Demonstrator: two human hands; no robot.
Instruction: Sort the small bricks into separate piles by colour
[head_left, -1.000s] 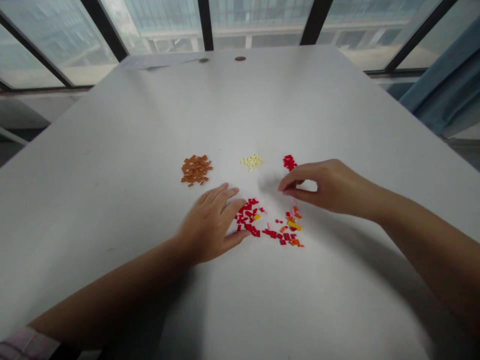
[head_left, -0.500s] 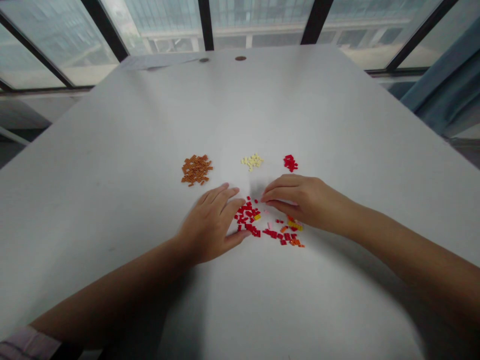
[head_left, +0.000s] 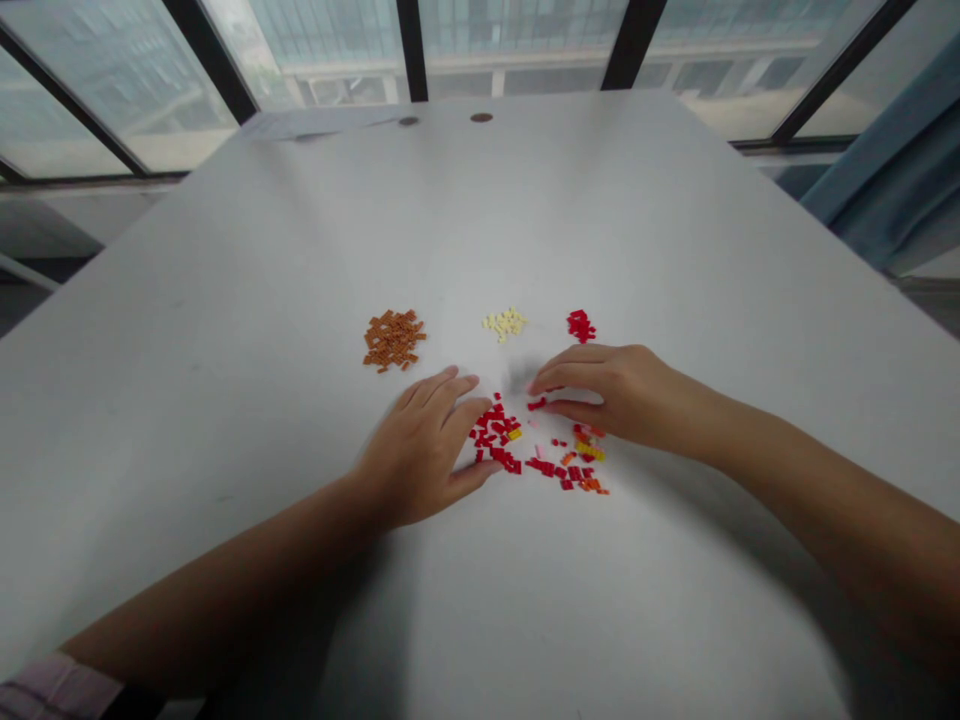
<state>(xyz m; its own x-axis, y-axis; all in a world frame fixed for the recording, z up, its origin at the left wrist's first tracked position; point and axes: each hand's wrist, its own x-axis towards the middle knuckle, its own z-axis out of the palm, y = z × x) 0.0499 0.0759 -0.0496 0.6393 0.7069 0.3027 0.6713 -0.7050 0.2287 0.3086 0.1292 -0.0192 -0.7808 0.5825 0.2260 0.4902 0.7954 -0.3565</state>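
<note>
My left hand (head_left: 420, 447) lies on the white table (head_left: 480, 600) with thumb and fingers spread. Its fingertips curve around the left side of a cluster of small red bricks (head_left: 492, 428), with a yellow brick (head_left: 514, 435) among them. My right hand (head_left: 611, 390) is over the table to the right, palm down, thumb apart from the bent fingers. A few red bricks (head_left: 536, 404) lie at its fingertips. Just below it are scattered red bricks (head_left: 546, 468), yellow bricks (head_left: 590, 452) and orange bricks (head_left: 595, 486). The palm side of the right hand is hidden.
Beyond my hands are a brown brick pile (head_left: 394, 340), a pale yellow pile (head_left: 505, 323) and a small red pile (head_left: 581, 325). Two round discs (head_left: 481, 118) sit near the table's far edge by the windows. A blue curtain (head_left: 892, 180) hangs at the right.
My right hand has moved slightly to the right, its thumb parting from the fingers. Red bricks now show at its fingertips, and a red brick left of them has gone from its spot.
</note>
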